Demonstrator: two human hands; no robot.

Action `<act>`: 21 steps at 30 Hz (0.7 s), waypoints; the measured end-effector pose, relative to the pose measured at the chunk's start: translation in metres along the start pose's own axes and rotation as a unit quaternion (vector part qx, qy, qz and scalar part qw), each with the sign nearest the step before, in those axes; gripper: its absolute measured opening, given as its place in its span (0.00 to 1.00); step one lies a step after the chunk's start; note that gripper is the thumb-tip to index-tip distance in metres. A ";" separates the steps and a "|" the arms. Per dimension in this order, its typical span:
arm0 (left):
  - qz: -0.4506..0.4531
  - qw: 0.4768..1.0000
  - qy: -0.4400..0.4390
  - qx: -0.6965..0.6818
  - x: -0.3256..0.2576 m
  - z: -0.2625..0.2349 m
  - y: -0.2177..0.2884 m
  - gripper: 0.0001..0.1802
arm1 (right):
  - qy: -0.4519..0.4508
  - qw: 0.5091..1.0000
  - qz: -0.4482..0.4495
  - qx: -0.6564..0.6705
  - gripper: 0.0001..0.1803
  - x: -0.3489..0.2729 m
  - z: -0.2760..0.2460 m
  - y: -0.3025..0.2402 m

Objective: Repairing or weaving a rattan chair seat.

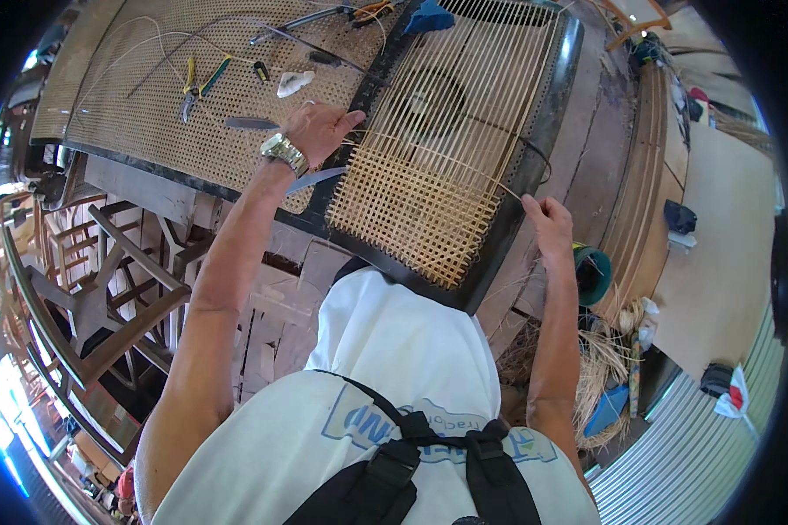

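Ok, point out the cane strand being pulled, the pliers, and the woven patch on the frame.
cane strand [438,157], head view, mid-length across the slats.
pliers [190,87], head view, on the yellow handles.
woven patch [411,210], head view, centre of the finished weave.

This place is a workshop for cane furniture weaving. A dark chair frame [547,140] with a half-woven rattan seat lies on a rough wooden bench [604,149]. Beside it lies a finished woven cane panel [149,114] with pliers [188,87] and other small hand tools on it. Bare wooden chair frames [105,289] stand at the left, and loose cane fibres [600,359] lie on the floor at the right.
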State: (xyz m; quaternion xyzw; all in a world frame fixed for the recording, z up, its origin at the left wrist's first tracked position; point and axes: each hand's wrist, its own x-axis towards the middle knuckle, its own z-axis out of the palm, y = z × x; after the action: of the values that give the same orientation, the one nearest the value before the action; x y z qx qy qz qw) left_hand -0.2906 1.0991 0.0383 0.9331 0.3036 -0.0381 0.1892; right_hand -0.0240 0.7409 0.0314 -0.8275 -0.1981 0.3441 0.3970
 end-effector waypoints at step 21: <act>-0.097 0.988 0.030 -0.114 -0.011 0.107 -0.040 0.20 | -0.046 0.980 -0.066 -0.184 0.23 -0.009 -0.013 -0.016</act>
State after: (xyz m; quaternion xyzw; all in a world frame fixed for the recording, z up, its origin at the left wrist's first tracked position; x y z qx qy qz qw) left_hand -0.3184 1.0826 -0.0722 0.8721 0.4007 0.0066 0.2808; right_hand -0.0216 0.7381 0.0540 -0.8548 -0.3301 0.3122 0.2507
